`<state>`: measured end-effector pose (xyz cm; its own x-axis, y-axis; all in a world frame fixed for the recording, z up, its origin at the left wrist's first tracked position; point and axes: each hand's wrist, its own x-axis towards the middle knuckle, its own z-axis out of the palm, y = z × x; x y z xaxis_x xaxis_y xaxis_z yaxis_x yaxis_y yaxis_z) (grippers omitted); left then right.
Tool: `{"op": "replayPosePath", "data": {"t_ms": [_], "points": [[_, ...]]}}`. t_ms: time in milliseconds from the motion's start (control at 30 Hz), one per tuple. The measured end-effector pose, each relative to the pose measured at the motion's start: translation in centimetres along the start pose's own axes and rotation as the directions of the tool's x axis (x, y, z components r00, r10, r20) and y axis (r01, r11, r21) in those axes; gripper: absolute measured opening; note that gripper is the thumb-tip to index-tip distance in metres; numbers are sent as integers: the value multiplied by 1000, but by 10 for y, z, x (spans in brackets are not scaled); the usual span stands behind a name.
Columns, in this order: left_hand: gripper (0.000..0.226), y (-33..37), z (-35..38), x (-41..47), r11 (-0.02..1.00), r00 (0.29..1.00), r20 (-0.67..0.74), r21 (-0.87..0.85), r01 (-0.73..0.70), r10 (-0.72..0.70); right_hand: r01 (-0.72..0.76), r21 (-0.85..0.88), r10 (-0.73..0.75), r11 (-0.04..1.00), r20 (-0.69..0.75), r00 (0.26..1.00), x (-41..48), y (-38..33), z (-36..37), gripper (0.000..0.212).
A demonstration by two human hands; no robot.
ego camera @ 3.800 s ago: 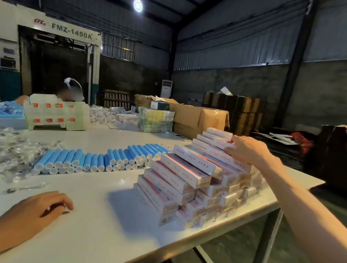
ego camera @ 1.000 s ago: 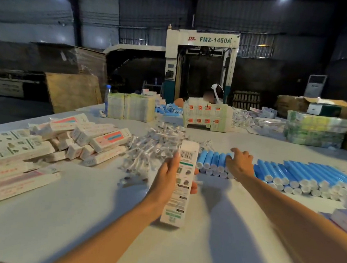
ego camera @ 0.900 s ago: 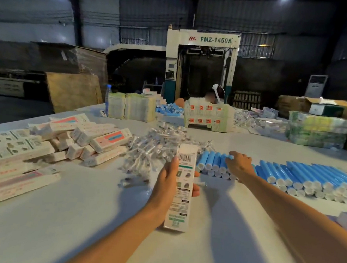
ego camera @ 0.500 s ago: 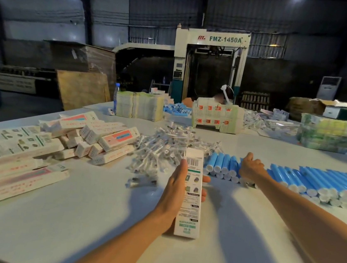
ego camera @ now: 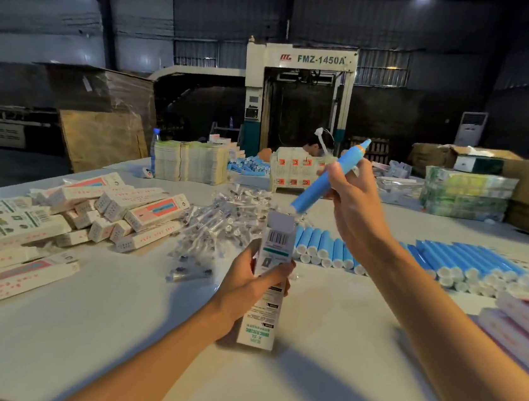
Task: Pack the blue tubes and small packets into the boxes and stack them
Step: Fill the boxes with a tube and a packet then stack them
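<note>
— Holding what with the left hand (ego camera: 247,284)?

— Gripping a box (ego camera: 267,296), fingers curled round its middle. Kept upright above the table (ego camera: 142,334), open flap on top, probably to offer a steady mouth to aim at.

— And with the right hand (ego camera: 351,203)?

— Clasping a blue tube (ego camera: 328,181) along its upper half, fingers closed round it. Tilted, lower end pointing down at the box's opening, just above the raised flap, not yet inside.

— Why tilted like that?

— Likely to line up the blunt end with the narrow mouth before sliding down. Needs a straighter angle first, or risks catching the flap.

— Where to find the rest?

— Lying in a row of tubes (ego camera: 447,260) on the right of the table, white ends toward the near edge, within easy reach of the right hand. Heaped in the middle, a pile of small packets (ego camera: 221,221), just beyond the box. To the left, a heap of loose boxes (ego camera: 130,211). At the far right edge, a stack of boxes (ego camera: 526,319), presumably filled.

— How far along with this one?

— Early, by the look of it: tube not yet in, flap unclosed, stacking to come. Cannot tell about a packet inside.
</note>
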<state>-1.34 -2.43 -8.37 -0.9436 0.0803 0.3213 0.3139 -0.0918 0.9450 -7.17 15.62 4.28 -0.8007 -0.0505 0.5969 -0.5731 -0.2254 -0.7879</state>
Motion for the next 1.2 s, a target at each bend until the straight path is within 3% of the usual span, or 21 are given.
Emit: {"op": "replayPosePath", "data": {"t_ms": [200,300,433,567,667,733,833,900,1000,1067,1200], "points": [[37,1,0,-5,999,999,7,10,-37,36,-38,-72,38,997,-5,999,-10,7,9,47],[43,5,1,-8,999,999,3,25,-46,46,-91,-68,95,994,48,994,-12,13,8,61],[49,7,4,-8,996,997,21,30,-81,80,-117,-198,150,973,164,975,-8,15,10,77],[44,4,2,-6,994,995,15,41,-100,99,-81,-409,235,909,341,910,-1,12,12,71],[43,0,-3,-1,994,994,-50,55,-95,98,-5,-505,255,863,429,867,-4,22,14,55],[43,-3,-9,3,991,986,-123,86,-100,110,41,-515,204,856,409,889,-10,37,14,35],[44,-6,-17,6,991,970,-213,94,-96,114,68,-543,81,837,246,966,-20,65,5,17],[46,-6,-20,6,991,965,-242,111,-81,105,59,-657,76,752,175,982,-32,91,-3,17],[50,-4,-18,5,992,964,-246,97,-82,104,78,-864,276,497,243,930,-56,128,-12,32],[51,-3,-17,6,991,964,-242,100,-91,113,154,-914,291,375,274,916,-64,141,-17,36],[53,-3,-15,6,996,972,-219,21,-82,85,189,-921,213,341,271,939,-67,144,-21,32]]}}
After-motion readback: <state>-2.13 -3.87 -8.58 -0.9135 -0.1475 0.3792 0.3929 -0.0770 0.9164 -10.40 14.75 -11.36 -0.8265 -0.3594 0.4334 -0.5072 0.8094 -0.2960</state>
